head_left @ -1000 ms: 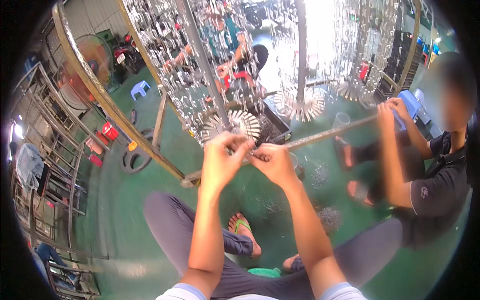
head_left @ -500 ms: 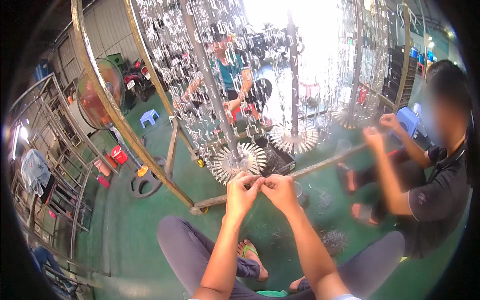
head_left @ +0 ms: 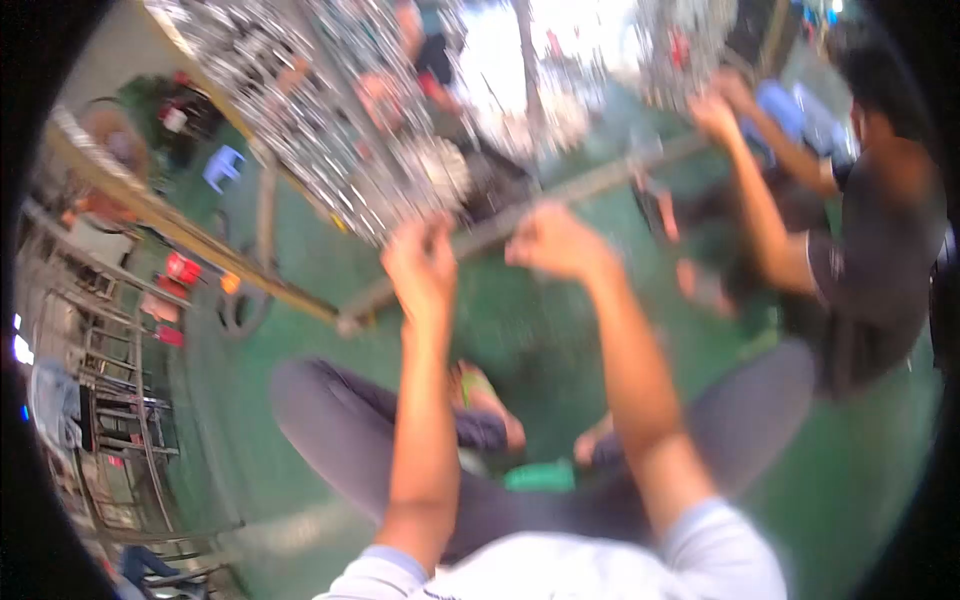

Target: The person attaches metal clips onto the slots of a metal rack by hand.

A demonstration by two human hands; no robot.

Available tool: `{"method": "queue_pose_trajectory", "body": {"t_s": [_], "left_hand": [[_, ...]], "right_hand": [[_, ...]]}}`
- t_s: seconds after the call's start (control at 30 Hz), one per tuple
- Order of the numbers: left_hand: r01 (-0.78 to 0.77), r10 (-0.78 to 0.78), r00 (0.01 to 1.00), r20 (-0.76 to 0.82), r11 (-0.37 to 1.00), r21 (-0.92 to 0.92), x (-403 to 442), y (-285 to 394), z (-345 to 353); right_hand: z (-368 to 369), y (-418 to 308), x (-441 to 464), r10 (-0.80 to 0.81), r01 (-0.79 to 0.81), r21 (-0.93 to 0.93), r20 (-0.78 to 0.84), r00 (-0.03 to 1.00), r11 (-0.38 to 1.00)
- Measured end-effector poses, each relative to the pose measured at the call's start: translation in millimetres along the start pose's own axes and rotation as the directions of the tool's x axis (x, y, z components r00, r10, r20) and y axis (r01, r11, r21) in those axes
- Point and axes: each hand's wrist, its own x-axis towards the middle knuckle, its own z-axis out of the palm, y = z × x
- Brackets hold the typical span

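My left hand (head_left: 422,262) is raised in front of the lower end of the hanging strands of small metal pieces (head_left: 335,150). Its fingers are curled in toward the thumb; anything between them is lost in the blur. To the right, apart from it, my right hand (head_left: 556,242) is closed in a pinch, fingertips pointing left. What it pinches, if anything, is too small and smeared to name. Just beyond the hands is a pale, round, toothed disc (head_left: 435,170) at the foot of a grey pole (head_left: 345,95).
A metal frame bar (head_left: 590,185) crosses low ahead, joining a slanted yellowish post (head_left: 200,245) on the left. Close on my right sits a co-worker (head_left: 880,250) with both hands raised. A blue stool (head_left: 222,168) stands on the green floor (head_left: 300,335).
My hands, earlier together at the fingertips, have come apart, left hand leftward and right hand slightly right. The view has tilted downward and blurred.
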Motion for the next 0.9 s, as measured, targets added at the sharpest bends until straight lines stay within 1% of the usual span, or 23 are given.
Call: {"method": "queue_pose_trajectory", "body": {"t_s": [0.03, 0.07, 0.1, 0.13, 0.17, 0.2, 0.27, 0.33, 0.37, 0.43, 0.47, 0.5, 0.53, 0.57, 0.67, 0.77, 0.8, 0.87, 0.9], "left_hand": [[0.033, -0.033, 0.999, -0.005, 0.999, -0.002, 1, 3, -1], [0.129, -0.129, 0.992, 0.009, 0.985, -0.119, -3, 0, 1], [0.164, -0.159, 0.986, 0.053, 0.983, -0.087, -5, -2, -1], [0.172, -0.169, 0.985, 0.036, 0.972, -0.157, -5, -6, 3], [0.273, -0.262, 0.962, 0.077, 0.932, -0.24, -8, -8, 4], [0.311, -0.299, 0.95, 0.085, 0.922, -0.231, -8, 3, 3], [0.347, -0.326, 0.938, 0.119, 0.899, -0.266, -1, -1, 5], [0.382, -0.358, 0.924, 0.133, 0.876, -0.294, 3, -1, 5], [0.409, -0.385, 0.913, 0.138, 0.859, -0.308, 6, 0, 5], [0.442, -0.416, 0.897, 0.148, 0.84, -0.314, 11, 2, 4], [0.447, -0.42, 0.895, 0.152, 0.84, -0.308, 13, 2, 4], [0.451, -0.424, 0.893, 0.154, 0.841, -0.3, 15, 1, 4], [0.446, -0.414, 0.895, 0.168, 0.847, -0.289, 16, -1, 3], [0.425, -0.398, 0.905, 0.149, 0.851, -0.309, 17, -2, 4], [0.351, -0.342, 0.935, 0.09, 0.863, -0.363, 17, 1, 11], [0.314, -0.296, 0.949, 0.105, 0.875, -0.368, 14, 3, 9], [0.313, -0.295, 0.95, 0.108, 0.873, -0.374, 15, 3, 9], [0.302, -0.29, 0.953, 0.091, 0.864, -0.402, 15, -4, 13], [0.3, -0.281, 0.954, 0.107, 0.863, -0.406, 16, -2, 11]], "right_hand": [[-20, 5, -8, 0.09, -0.063, -0.182, 0.148, 0.985, 0.981], [-28, 19, -18, 0.169, -0.084, -0.328, 0.238, 0.956, 0.941], [-20, 70, -28, 0.377, -0.414, 0.055, 0.314, 0.871, 0.909], [-17, 98, -43, 0.519, -0.541, -0.007, 0.29, 0.804, 0.841], [-20, 120, -54, 0.634, -0.639, -0.072, 0.242, 0.734, 0.766], [-16, 150, -65, 0.698, -0.701, -0.087, 0.236, 0.676, 0.708], [6, 217, -95, 0.802, -0.802, -0.115, 0.222, 0.554, 0.586], [47, 277, -137, 0.85, -0.803, -0.278, 0.169, 0.499, 0.527], [58, 291, -148, 0.869, -0.796, -0.355, 0.139, 0.475, 0.491], [65, 243, -165, 0.894, -0.836, -0.319, 0.208, 0.398, 0.446], [85, 258, -177, 0.899, -0.851, -0.295, 0.204, 0.388, 0.435], [89, 242, -176, 0.9, -0.865, -0.288, 0.281, 0.333, 0.41], [99, 242, -179, 0.9, -0.872, -0.285, 0.306, 0.31, 0.398], [109, 243, -182, 0.899, -0.879, -0.281, 0.329, 0.289, 0.386], [126, 232, -183, 0.78, -0.795, -0.091, 0.288, 0.555, 0.6], [138, 246, -179, 0.749, -0.734, -0.151, 0.153, 0.645, 0.662], [137, 245, -174, 0.837, -0.812, -0.204, 0.164, 0.523, 0.547], [139, 234, -181, 0.856, -0.746, -0.428, 0.171, 0.488, 0.51], [136, 225, -181, 0.864, -0.694, -0.532, 0.171, 0.473, 0.485]]}}
